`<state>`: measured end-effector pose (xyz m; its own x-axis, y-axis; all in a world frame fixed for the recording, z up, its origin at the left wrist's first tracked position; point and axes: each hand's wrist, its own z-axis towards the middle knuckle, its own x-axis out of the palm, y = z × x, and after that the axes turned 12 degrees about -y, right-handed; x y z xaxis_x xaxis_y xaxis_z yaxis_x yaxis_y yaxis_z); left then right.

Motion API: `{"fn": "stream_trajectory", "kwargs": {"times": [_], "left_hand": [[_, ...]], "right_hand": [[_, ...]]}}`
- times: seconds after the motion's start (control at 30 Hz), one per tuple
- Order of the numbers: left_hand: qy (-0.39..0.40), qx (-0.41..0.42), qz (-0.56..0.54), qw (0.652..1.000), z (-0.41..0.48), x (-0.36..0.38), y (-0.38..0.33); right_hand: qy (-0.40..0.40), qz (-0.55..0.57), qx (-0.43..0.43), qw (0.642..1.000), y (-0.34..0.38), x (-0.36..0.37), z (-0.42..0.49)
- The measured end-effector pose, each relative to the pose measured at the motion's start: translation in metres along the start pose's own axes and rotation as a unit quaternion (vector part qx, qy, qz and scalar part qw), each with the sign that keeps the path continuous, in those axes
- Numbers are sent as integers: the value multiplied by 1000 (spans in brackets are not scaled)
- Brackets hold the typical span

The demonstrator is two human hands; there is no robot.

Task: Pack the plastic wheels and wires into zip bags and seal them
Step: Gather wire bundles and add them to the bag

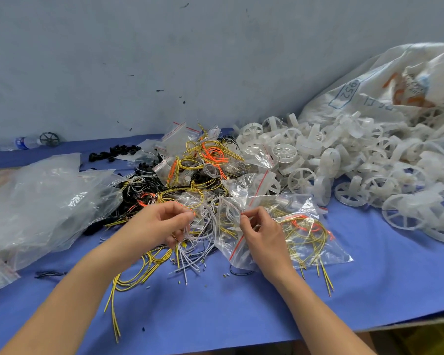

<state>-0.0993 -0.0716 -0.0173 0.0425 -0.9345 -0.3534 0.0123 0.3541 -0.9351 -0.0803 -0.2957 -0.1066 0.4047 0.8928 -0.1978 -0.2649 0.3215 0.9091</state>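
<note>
Left hand grips white wires; right hand pinches the zip bag mouth; wheel heap right, clear bags left.

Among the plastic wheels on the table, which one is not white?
The dark wheel at the far left, beside the water bottle; the wheels heaped on the right are all whitish.

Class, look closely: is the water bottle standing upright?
No, the bottle lies flat on its side.
</note>
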Motion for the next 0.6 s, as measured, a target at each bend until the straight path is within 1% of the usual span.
{"fn": "stream_trajectory", "kwargs": {"times": [0.17,0.37,0.43,0.5,0.6], "left_hand": [[6,-31,18,999,3,28,0],[18,-11,48,999,11,48,-11],[16,-4,62,998,12,49,-11],[17,-9,54,998,12,52,-10],[53,-30,20,998,11,60,-9]], "right_hand": [[-20,-10,-16,1000,7,1,-3],[-28,-46,-52,997,23,-3,-8],[-27,-70,-62,995,30,-4,-7],[-21,-111,-77,991,36,-3,-9],[-15,-169,-103,980,45,-1,-14]]}}
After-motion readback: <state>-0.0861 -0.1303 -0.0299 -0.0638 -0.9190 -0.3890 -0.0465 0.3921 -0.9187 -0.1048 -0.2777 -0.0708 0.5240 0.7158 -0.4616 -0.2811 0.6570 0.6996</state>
